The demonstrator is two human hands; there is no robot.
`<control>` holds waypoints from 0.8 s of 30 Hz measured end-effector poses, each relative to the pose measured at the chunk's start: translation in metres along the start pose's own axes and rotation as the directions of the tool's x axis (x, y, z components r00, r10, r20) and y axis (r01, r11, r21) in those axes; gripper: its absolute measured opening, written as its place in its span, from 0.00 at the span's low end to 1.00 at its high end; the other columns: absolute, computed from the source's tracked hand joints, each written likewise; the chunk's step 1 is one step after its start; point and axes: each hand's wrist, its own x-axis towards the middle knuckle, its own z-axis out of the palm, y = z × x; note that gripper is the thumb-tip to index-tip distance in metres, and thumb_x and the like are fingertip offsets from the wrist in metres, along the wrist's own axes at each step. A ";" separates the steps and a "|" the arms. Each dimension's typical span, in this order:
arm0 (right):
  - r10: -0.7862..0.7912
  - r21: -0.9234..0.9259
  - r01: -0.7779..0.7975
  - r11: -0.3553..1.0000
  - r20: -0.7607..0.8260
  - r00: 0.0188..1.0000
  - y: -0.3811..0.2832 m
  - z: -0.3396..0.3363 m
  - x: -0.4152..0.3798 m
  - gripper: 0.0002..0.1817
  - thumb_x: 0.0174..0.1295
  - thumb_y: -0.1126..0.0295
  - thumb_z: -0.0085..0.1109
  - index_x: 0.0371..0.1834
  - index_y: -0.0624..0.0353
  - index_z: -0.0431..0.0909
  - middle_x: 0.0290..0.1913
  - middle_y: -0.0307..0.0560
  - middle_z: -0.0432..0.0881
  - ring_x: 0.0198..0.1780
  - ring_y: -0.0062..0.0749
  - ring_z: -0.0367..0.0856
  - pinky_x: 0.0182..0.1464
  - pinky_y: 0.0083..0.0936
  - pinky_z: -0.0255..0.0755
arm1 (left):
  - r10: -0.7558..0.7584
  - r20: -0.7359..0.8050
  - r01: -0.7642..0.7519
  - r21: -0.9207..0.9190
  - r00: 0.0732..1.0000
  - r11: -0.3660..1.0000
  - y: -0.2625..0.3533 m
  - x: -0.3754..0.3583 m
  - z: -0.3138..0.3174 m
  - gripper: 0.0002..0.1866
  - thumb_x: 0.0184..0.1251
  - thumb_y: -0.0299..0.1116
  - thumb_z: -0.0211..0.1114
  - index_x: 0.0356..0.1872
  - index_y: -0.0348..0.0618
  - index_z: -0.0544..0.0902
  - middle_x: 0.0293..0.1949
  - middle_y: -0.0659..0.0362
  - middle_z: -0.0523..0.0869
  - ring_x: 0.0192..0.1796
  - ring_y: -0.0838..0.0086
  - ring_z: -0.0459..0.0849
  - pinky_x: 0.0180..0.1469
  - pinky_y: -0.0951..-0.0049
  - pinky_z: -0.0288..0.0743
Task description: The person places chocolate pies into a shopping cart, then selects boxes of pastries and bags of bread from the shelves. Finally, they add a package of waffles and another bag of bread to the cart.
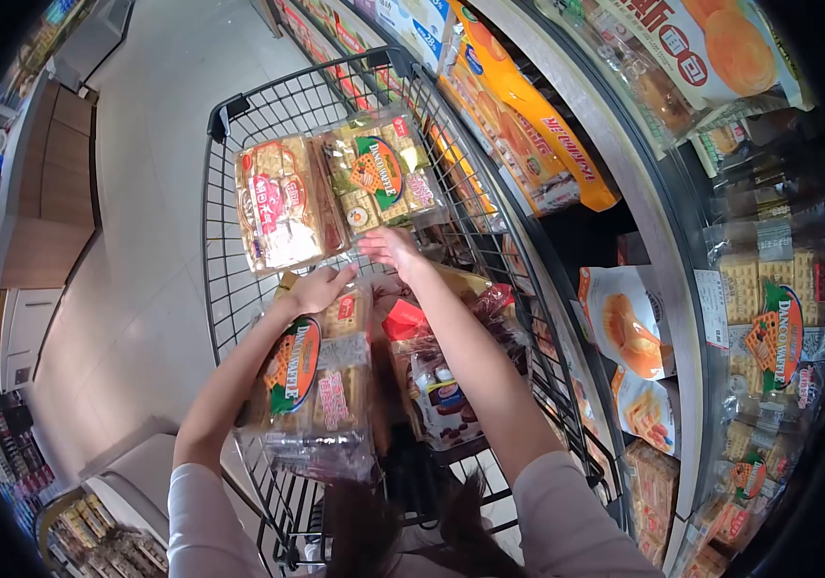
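My left hand (324, 288) lies over the top end of a near pack of waffles (321, 361) in the cart, fingers reaching to the right. Just beyond, my right hand (391, 249) has its fingers apart at the lower edge of a far waffle pack (379, 173), clear plastic with an orange and green label. Left of that pack stands another clear pack of pale baked goods (278, 202) with a pink label. Below my right forearm is a dark red and white snack bag (441, 395), partly covered by the arm.
The black wire shopping cart (218, 231) surrounds these packs. Shelves on the right hold orange bags (538, 116), white pastry bags (625, 318) and more waffle packs (769, 318). A wooden counter (51, 173) stands across the tiled floor on the left.
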 end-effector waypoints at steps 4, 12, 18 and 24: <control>0.014 -0.052 -0.017 0.998 -0.057 0.998 -0.001 -0.001 0.003 0.16 0.54 0.59 0.46 0.34 0.62 0.73 0.34 0.47 0.79 0.32 0.32 0.78 0.40 0.27 0.72 | 0.030 -0.196 -0.020 0.053 0.980 0.998 0.055 -0.006 -0.049 0.32 0.62 0.58 0.38 0.32 0.35 0.76 0.28 0.42 0.78 0.34 0.48 0.76 0.41 0.57 0.68; 0.072 0.476 -0.157 0.865 0.193 0.979 0.023 -0.029 0.032 0.22 0.57 0.51 0.40 0.42 0.58 0.70 0.37 0.47 0.75 0.42 0.42 0.73 0.46 0.43 0.68 | 0.063 -0.670 -0.009 0.083 0.740 0.997 0.037 0.111 -0.146 0.28 0.64 0.53 0.36 0.40 0.36 0.73 0.31 0.43 0.79 0.38 0.52 0.78 0.43 0.55 0.68; 0.170 0.664 -0.031 0.747 -0.147 0.974 0.008 -0.022 0.017 0.25 0.61 0.48 0.26 0.44 0.53 0.67 0.37 0.44 0.74 0.39 0.35 0.73 0.42 0.47 0.69 | 0.333 -0.233 -0.078 0.704 0.914 0.706 0.051 0.084 -0.057 0.30 0.62 0.54 0.37 0.56 0.40 0.64 0.61 0.47 0.58 0.66 0.57 0.49 0.64 0.55 0.42; 0.253 0.581 -0.130 0.803 -0.136 0.958 0.022 -0.016 0.024 0.35 0.59 0.39 0.19 0.51 0.56 0.65 0.41 0.49 0.75 0.42 0.37 0.73 0.44 0.40 0.67 | 0.558 -0.066 -0.331 0.746 0.827 0.578 0.037 0.086 -0.012 0.32 0.56 0.47 0.47 0.60 0.39 0.59 0.64 0.49 0.51 0.67 0.56 0.44 0.64 0.51 0.41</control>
